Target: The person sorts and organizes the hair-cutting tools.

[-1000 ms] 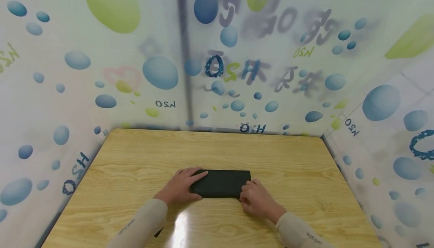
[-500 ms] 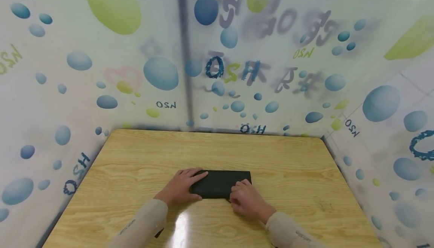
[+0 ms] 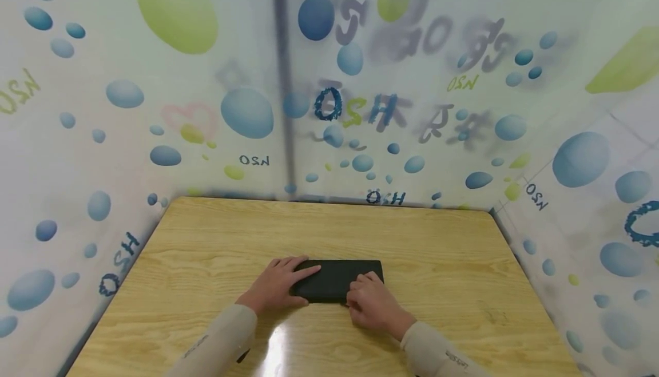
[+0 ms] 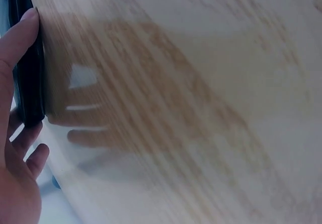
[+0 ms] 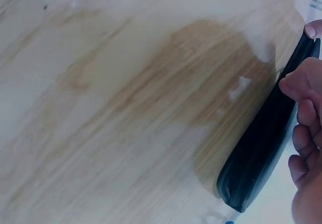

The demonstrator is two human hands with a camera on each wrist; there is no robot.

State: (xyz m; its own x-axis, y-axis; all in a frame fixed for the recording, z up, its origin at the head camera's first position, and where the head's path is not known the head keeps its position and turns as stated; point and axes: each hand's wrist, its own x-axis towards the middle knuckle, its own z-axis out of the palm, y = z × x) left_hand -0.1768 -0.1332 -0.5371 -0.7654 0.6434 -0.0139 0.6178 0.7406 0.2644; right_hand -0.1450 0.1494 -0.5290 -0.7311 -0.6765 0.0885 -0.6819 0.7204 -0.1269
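Observation:
A flat, oblong black case [image 3: 326,281] lies on the wooden table, its long side running left to right. My left hand [image 3: 278,285] holds its left end, thumb along the near side and one finger across the top. In the left wrist view, the thumb [image 4: 27,25] lies against the side of the case, other fingers around its end. My right hand [image 3: 373,302], fingers curled, pinches at the near edge right of the middle. In the right wrist view, the right thumb [image 5: 297,83] meets that edge; any small part in the pinch is hidden.
The pale wood table [image 3: 231,228] has a glossy top that reflects light and the hands. A wall covering [image 3: 412,85] printed with blue and green ovals and lettering stands behind it and on both sides.
My right hand has slid left along the near edge of the case, mostly in the first half second. The left hand and case have stayed in place; the head view shifts slightly.

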